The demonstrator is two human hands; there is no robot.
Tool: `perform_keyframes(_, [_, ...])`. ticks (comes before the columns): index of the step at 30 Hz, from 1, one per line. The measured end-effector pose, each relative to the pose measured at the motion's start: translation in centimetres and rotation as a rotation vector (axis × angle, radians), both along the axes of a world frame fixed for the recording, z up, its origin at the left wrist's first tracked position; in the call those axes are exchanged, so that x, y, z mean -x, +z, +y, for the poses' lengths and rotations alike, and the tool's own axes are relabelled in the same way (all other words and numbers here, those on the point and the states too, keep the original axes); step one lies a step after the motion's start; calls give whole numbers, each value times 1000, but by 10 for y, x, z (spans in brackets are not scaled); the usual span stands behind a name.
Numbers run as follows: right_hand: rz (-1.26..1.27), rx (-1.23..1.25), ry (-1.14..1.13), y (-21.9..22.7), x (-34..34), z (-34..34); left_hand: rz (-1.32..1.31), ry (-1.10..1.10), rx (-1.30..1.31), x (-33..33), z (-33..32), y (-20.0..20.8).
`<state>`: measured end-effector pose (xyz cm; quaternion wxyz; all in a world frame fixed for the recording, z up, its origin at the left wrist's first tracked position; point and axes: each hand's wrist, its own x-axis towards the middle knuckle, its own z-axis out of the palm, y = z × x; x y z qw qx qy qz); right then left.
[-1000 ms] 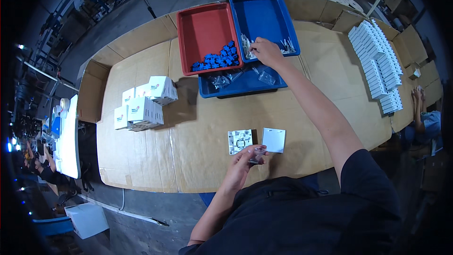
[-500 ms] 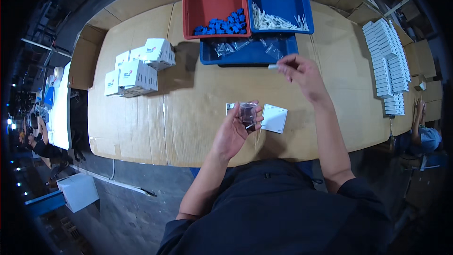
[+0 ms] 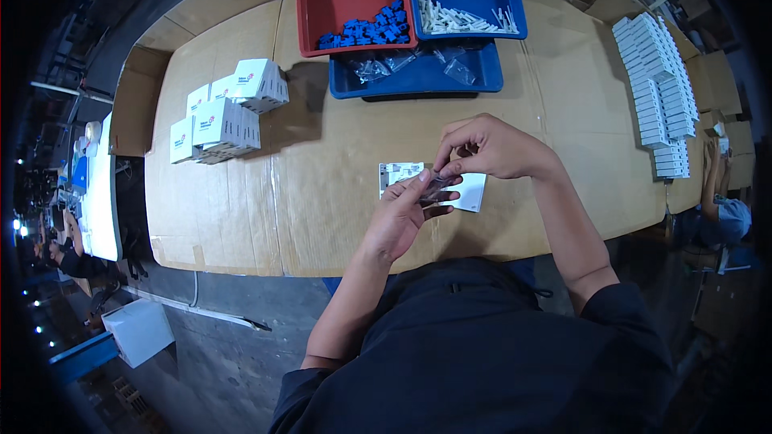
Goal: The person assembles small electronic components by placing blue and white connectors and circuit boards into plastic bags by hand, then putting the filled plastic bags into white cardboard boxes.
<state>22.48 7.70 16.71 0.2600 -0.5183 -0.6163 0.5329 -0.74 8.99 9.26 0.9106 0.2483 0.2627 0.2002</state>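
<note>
While left fingers (image 3: pixel 438 210) hold clear bag (image 3: pixel 435 186) | right fingers (image 3: pixel 447 149) at its edge

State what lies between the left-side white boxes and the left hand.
The head view shows only bare cardboard, with a crease, between the white boxes and the left hand.

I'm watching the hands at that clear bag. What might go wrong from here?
First, the bag looks thin and sits in the fingers of the left hand, so it might slip or crumple as the right hand works at it.

Second, the fingers partly cover the bag, so a misplaced piece could be hard to spot.

Third, the patterned square and white square lie close by and might get nudged.
</note>
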Motion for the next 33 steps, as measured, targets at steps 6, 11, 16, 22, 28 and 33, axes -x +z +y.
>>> perform_keyframes(6, [-77,-40,137,-10,11,15,-9,25,11,11,-3,-16])
perform_keyframes(11, [-71,-17,210,-14,16,17,-45,28,35,17,1,-25])
perform_keyframes(16, [35,83,193,-20,15,10,-60,60,66,12,4,-13])
perform_keyframes(22, [-69,94,143,-21,21,-3,-18,13,38,6,5,-16])
perform_keyframes(28, [-66,-47,250,-27,20,-10,34,-16,10,10,0,-18])
perform_keyframes(33, [66,-26,28,-38,-15,14,-56,-2,85,14,-2,-26])
